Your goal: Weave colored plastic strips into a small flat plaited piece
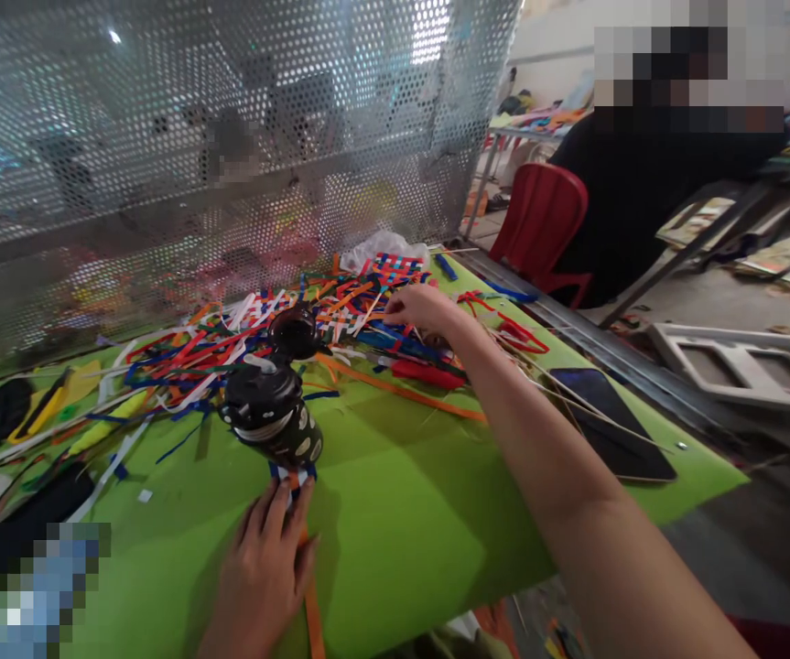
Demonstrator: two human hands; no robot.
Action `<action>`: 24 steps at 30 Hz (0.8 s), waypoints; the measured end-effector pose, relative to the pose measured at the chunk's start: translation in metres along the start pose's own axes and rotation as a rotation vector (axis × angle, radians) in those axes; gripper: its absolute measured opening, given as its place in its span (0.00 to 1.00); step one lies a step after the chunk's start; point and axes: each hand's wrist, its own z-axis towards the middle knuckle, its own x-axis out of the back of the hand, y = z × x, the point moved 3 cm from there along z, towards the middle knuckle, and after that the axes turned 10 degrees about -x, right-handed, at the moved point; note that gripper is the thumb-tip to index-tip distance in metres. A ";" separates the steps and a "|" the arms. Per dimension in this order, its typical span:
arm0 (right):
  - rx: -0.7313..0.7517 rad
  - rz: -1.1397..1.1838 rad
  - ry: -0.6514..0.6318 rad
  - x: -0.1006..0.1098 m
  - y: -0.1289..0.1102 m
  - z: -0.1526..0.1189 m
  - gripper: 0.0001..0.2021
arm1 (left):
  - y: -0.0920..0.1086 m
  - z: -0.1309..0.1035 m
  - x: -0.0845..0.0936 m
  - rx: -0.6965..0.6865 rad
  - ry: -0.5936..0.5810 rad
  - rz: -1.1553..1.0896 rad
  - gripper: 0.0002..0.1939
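Woven strip piece (291, 474), blue, white and orange, lies on the table at the near foot of the black mug (277, 416), which serves as landmark. Left hand (265, 554): just nearer than the mug, palm down, fingers stretched out and laid over the piece, slightly apart. An orange strip (313, 609) runs from under these fingers toward the table's near edge. Right hand (412, 307): beyond the mug and to its right, over the pile, fingers curled together; cannot tell whether anything is pinched between them.

Surface: bright green tabletop (422, 494), bare to the near right of the mug. Room: perforated metal panel (230, 137) upright behind the mug; far to its right, a red chair (542, 220) and a person in black (642, 201), with a pale frame (744, 366) low down, nearer than the chair.

Other items: heap of coloured strips (189, 361) spreads behind the mug and to both sides; checked woven sheet (398, 267) and clear plastic bag (373, 249) at its back, right of the mug. Dark flat device (607, 426) well right of the mug, thin pale strips across it. Yellow-handled tool (41, 405) well left.

Obstructions: mug stands between left hand and heap; right forearm hides some of the table right of the mug.
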 end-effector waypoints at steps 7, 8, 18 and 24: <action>0.008 -0.062 0.076 -0.003 -0.010 0.002 0.05 | 0.001 0.001 0.002 0.021 -0.008 -0.005 0.30; 0.037 -0.024 0.091 0.001 -0.008 0.002 0.05 | 0.002 0.001 0.002 0.026 -0.003 -0.010 0.30; 0.095 0.583 0.101 0.029 -0.001 -0.002 0.07 | 0.007 0.004 0.002 0.061 0.032 -0.029 0.26; 0.097 1.161 0.034 0.031 -0.012 -0.010 0.11 | 0.008 0.004 0.002 0.115 0.025 -0.062 0.26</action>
